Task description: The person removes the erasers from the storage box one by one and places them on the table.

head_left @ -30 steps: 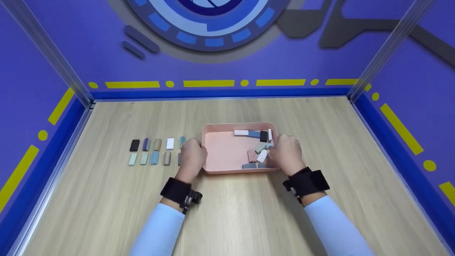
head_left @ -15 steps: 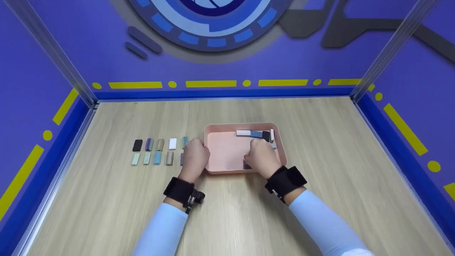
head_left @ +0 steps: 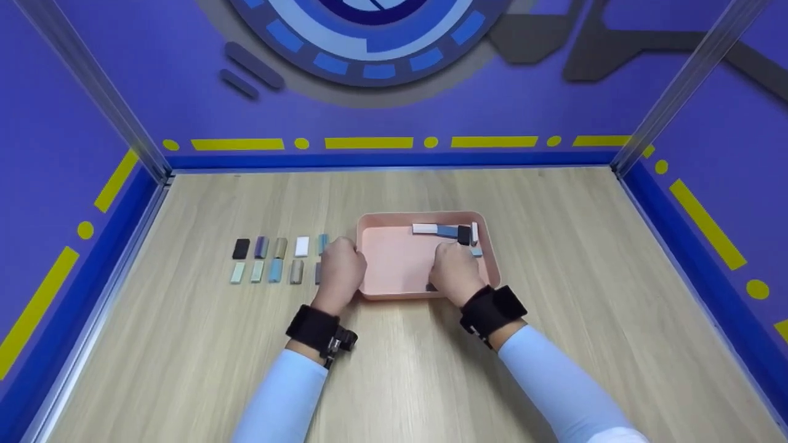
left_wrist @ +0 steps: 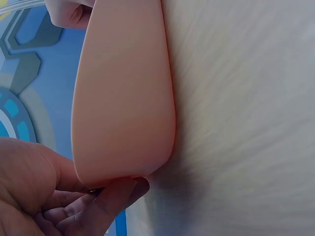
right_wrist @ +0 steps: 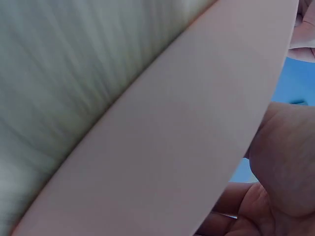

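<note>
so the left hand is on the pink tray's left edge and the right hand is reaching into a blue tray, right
Not quite: there is one tray, and it is pink. The left hand is on its left edge, and the right hand reaches into that same tray, as the head view shows.
</note>
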Available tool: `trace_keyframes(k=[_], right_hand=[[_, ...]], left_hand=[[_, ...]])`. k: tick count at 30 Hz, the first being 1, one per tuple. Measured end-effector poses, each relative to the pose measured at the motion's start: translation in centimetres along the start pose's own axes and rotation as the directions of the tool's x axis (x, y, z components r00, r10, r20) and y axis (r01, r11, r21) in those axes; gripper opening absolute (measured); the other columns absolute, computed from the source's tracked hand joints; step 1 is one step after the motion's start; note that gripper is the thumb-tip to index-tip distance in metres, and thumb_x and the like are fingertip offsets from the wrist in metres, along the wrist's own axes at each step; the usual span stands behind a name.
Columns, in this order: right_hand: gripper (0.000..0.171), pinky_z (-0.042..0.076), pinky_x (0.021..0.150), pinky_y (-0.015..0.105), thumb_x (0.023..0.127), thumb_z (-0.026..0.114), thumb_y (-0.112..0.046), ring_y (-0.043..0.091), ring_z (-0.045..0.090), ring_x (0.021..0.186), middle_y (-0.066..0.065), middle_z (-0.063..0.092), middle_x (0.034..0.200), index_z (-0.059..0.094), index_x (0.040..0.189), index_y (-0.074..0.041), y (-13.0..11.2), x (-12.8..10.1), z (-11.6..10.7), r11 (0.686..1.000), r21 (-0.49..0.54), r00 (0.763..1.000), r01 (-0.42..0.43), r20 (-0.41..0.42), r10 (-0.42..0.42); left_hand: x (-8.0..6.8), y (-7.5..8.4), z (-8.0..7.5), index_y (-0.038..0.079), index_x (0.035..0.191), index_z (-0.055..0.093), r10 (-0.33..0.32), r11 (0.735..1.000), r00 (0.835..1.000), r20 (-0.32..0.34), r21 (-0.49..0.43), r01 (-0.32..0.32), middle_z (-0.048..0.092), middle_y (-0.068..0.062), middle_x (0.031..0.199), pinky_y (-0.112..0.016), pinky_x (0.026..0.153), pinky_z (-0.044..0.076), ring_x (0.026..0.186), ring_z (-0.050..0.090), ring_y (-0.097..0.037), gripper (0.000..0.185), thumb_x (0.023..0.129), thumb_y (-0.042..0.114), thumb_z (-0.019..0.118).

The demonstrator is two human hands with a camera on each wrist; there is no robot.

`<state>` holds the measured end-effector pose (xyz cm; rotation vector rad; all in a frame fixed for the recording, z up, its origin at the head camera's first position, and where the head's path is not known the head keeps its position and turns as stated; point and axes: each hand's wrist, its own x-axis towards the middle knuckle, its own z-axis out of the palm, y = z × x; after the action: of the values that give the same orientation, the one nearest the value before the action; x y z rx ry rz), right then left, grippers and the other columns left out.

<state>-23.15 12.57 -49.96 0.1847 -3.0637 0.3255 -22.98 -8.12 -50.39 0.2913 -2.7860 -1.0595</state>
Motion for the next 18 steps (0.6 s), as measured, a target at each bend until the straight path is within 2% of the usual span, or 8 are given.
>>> trace_keyframes(k=[3,7,10,12,15,18], right_hand=[[0.008,0.047,0.047,0.035,0.077,0.06,-0.01,0.021,0.059,0.06,0.012,0.063,0.072,0.061,0.077,-0.002,-0.2,-0.1,0.1,0.999,-0.042,1.0,0.018,0.012,-0.017],[0.007,0.048,0.053,0.037,0.076,0.059,-0.009,0.021,0.057,0.062,0.012,0.062,0.071,0.061,0.077,-0.002,-0.4,-0.1,0.1,0.996,-0.029,0.997,0.079,0.016,-0.079],[0.005,0.047,0.057,0.037,0.075,0.06,-0.006,0.02,0.055,0.063,0.01,0.061,0.068,0.06,0.071,-0.003,-0.3,0.0,0.1,0.992,0.02,0.992,0.128,-0.005,-0.128],[0.012,0.044,0.055,0.035,0.076,0.06,-0.005,0.018,0.051,0.06,0.005,0.056,0.063,0.057,0.064,-0.005,-0.2,0.1,0.0,0.986,0.058,0.988,0.156,-0.027,-0.155],[0.02,0.035,0.05,0.029,0.078,0.06,-0.006,0.014,0.044,0.056,-0.002,0.046,0.057,0.054,0.06,-0.008,0.1,0.1,-0.5,0.974,0.146,0.985,0.17,-0.046,-0.165],[0.02,0.029,0.047,0.026,0.079,0.061,-0.008,0.011,0.039,0.052,-0.006,0.04,0.055,0.053,0.06,-0.011,0.5,0.4,-1.5,0.964,0.209,0.985,0.167,-0.07,-0.156]], left_hand=[[0.0,0.0,0.0,0.013,0.054,0.046,-0.005,1.0,1.0,0.006,-0.009,0.005,0.054,-0.004,0.059,-0.029,0.042,0.035,0.054,0.05,-0.018,0.03,0.083,0.004,0.048],[0.1,0.1,0.1,0.012,0.055,0.048,0.009,1.0,1.0,-0.002,0.0,-0.009,0.055,-0.004,0.058,-0.029,0.041,0.035,0.053,0.05,-0.017,0.029,0.083,0.004,0.047],[0.2,0.2,0.1,0.011,0.055,0.052,0.022,1.0,1.0,-0.002,0.011,-0.022,0.057,-0.004,0.06,-0.028,0.042,0.036,0.054,0.051,-0.017,0.029,0.083,0.003,0.047],[0.2,0.2,0.1,0.01,0.056,0.054,0.017,1.0,1.0,0.009,0.014,-0.017,0.058,-0.003,0.06,-0.028,0.041,0.036,0.054,0.051,-0.016,0.028,0.083,0.003,0.047],[0.1,0.2,0.1,0.01,0.057,0.056,0.006,1.0,1.0,0.018,0.025,-0.006,0.058,-0.003,0.06,-0.028,0.041,0.036,0.053,0.051,-0.015,0.028,0.083,0.004,0.048],[0.0,0.0,0.0,0.01,0.058,0.056,-0.004,1.0,1.0,0.013,0.028,0.004,0.058,-0.003,0.061,-0.028,0.041,0.036,0.054,0.051,-0.016,0.027,0.083,0.005,0.048]])
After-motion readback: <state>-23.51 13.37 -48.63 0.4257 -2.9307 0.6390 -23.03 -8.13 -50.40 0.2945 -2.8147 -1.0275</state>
